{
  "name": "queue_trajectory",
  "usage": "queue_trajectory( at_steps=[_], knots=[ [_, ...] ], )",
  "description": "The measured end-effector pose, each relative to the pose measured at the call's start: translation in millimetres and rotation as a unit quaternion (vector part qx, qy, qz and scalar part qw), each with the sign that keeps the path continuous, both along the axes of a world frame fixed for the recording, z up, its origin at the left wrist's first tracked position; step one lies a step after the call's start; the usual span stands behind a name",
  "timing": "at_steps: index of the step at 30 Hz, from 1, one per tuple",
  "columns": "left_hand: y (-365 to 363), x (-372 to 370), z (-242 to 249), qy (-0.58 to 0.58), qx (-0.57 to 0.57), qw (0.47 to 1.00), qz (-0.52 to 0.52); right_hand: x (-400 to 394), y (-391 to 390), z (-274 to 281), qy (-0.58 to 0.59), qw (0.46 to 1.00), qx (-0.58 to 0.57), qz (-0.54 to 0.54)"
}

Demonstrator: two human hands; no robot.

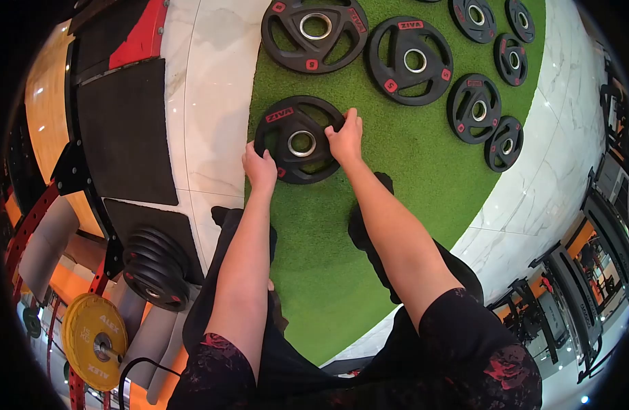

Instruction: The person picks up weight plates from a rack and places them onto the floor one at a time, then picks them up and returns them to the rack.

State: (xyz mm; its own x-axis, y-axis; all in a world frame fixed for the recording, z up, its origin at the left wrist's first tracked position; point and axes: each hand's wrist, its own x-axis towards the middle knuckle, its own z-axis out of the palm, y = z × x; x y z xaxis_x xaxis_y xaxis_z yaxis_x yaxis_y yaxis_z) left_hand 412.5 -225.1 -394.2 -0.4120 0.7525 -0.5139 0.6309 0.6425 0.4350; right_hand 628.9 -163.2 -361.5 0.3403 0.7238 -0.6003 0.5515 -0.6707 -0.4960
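Note:
A black weight plate (302, 162) with a red ZIVA label and a metal centre ring lies on the green turf, at its left edge. My left hand (260, 167) grips the plate's lower left rim, fingers curled over the edge. On the opposite side, my right hand (345, 139) holds the right rim, thumb on the top and fingers at the outer edge. Just above are two larger plates, one at the upper left (284, 42) and one to its right (396, 51), both flat on the turf.
Several smaller plates (491, 99) lie at the upper right. A dark mat (123, 133) and pale tiles (212, 89) are on the left. A stack of plates (150, 256) and a yellow plate (86, 328) stand lower left, by a rack. Gym machines (567, 301) line the right.

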Motion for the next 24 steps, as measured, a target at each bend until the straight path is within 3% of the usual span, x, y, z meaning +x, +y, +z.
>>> queue_trajectory(
  at_steps=[4,10,12,14,19,24],
  knots=[
    [7,14,12,0.044,-0.012,0.999,0.02,-5,7,4,-0.028,1.0,0.0,-0.007],
    [3,11,14,0.004,-0.006,1.0,-0.015,-4,17,17,-0.085,0.995,-0.025,0.038],
    [-6,0,23,-0.039,-0.007,0.999,0.0,9,10,33,-0.107,0.98,-0.064,0.152],
    [1,-6,66,-0.118,-0.002,0.993,0.029,26,0,67,-0.061,0.984,-0.053,0.156],
    [16,-2,216,-0.07,0.008,0.997,0.004,84,-26,201,0.015,0.992,-0.041,0.122],
    [31,42,378,-0.118,0.014,0.993,-0.021,146,-26,356,0.055,0.987,-0.013,0.152]
  ],
)
